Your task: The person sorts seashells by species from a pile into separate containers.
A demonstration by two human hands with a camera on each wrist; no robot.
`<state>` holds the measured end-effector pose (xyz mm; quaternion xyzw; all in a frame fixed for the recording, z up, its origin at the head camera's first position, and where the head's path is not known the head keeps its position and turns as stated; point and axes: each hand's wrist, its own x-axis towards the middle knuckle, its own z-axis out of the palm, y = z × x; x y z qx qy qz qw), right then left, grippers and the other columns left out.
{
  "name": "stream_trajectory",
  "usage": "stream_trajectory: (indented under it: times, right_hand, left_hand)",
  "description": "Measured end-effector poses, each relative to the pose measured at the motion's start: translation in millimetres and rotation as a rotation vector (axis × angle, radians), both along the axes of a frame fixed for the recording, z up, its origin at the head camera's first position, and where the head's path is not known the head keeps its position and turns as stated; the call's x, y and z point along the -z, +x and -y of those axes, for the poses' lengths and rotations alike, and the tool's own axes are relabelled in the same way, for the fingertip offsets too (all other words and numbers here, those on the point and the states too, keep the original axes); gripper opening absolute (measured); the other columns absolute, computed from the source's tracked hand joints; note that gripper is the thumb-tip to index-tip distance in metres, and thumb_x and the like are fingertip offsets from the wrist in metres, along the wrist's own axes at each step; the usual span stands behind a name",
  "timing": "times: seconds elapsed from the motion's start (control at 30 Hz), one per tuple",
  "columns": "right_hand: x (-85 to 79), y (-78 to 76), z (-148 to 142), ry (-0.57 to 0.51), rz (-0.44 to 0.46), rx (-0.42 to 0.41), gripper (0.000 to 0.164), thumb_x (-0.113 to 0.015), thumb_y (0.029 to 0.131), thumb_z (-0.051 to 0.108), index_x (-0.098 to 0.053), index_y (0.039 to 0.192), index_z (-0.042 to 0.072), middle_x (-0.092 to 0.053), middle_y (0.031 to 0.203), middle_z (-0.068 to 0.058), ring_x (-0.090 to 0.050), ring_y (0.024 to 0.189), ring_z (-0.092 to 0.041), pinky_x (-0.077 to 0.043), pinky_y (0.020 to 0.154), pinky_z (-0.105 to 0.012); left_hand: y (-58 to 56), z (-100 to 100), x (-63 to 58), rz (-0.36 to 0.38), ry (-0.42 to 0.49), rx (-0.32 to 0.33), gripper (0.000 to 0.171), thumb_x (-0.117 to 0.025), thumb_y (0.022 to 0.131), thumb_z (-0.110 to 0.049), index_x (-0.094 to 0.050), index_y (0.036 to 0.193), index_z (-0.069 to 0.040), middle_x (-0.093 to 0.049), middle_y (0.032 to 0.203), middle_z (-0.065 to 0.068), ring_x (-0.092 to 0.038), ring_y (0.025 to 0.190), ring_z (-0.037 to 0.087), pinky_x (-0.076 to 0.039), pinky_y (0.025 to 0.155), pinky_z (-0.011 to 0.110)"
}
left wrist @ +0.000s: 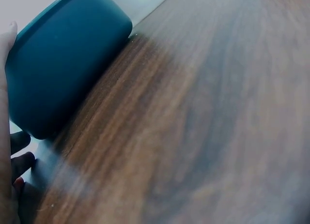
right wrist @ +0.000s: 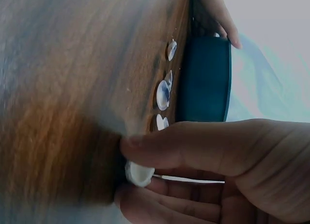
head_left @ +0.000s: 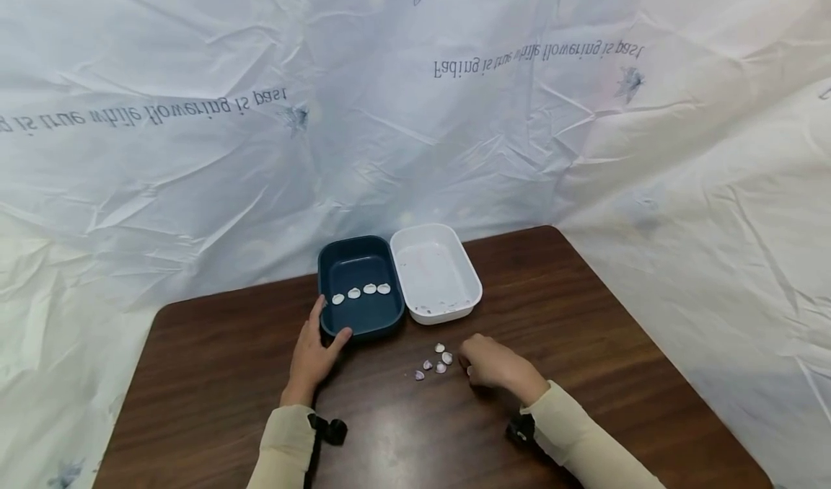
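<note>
My left hand (head_left: 311, 355) holds the near left corner of a dark blue tray (head_left: 366, 317), its thumb on the front rim and its fingers along the left side. Inside that tray, several white seashells (head_left: 370, 288) lie in a row across the middle. To the right of the loose shells, low over the table, my right hand (head_left: 490, 363) pinches a small white seashell (right wrist: 140, 174) between thumb and fingers. Several more seashells (head_left: 441, 367), white with purplish tints, lie loose on the table just left of it.
A white tray (head_left: 436, 262) stands against the right side of the dark blue one, with small bits on its floor at the near end. Both sit on a brown wooden table (head_left: 227, 373). Creased white printed sheeting (head_left: 389, 135) hangs behind and beside the table.
</note>
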<state>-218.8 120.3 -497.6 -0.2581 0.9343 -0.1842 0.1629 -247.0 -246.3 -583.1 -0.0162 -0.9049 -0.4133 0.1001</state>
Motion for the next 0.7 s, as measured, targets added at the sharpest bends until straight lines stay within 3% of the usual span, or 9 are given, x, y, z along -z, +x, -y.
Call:
stream_trajectory:
  times: [0.2, 0.43, 0.7]
  right_hand:
    - [-1.9, 0.0, 1, 0.028, -0.028, -0.060, 0.025, -0.074, 0.078, -0.012, -0.067, 0.071, 0.011, -0.057, 0.066, 0.005, -0.046, 0.057, -0.010, -0.041, 0.050, -0.029]
    - [-25.4, -9.7, 10, -0.014, -0.076, -0.208, 0.020, -0.071, 0.081, -0.013, -0.070, 0.074, 0.006, -0.054, 0.068, 0.004, -0.039, 0.062, -0.006, -0.038, 0.055, -0.026]
    - [-44.1, -37.4, 37, -0.086, -0.126, -0.413, 0.009, -0.073, 0.087, -0.002, -0.073, 0.087, 0.007, -0.060, 0.075, 0.001, -0.043, 0.068, -0.007, -0.039, 0.064, -0.025]
  left_hand:
    - [2.5, -1, 0.4, 0.009, 0.002, -0.004, 0.095, -0.070, 0.097, -0.056, -0.016, 0.171, -0.030, -0.032, 0.169, 0.021, -0.032, 0.150, 0.053, -0.029, 0.115, 0.074]
    - [0.5, -2, -0.6, -0.009, -0.002, 0.002, 0.095, -0.071, 0.097, -0.054, -0.018, 0.171, -0.027, -0.034, 0.168, 0.021, -0.037, 0.148, 0.050, -0.033, 0.113, 0.074]
    - [-0.5, -2, -0.4, -0.009, -0.012, -0.001, 0.095, -0.071, 0.097, -0.054, -0.017, 0.171, -0.027, -0.034, 0.167, 0.022, -0.038, 0.148, 0.051, -0.033, 0.113, 0.073]
